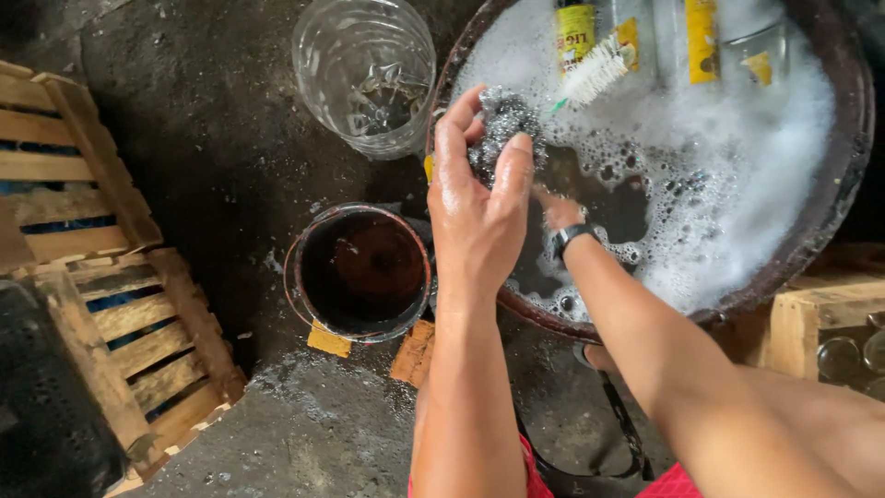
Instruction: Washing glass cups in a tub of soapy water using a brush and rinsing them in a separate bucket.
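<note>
Left hand pinches steel wool; right hand dips into suds.

My left-hand fingers pinch a wad of silvery steel wool, crumpled, wet and glinting, raised just over the near left rim of the round, rusty wash basin. The basin holds dark water under thick white suds, mostly on its right side.
</note>
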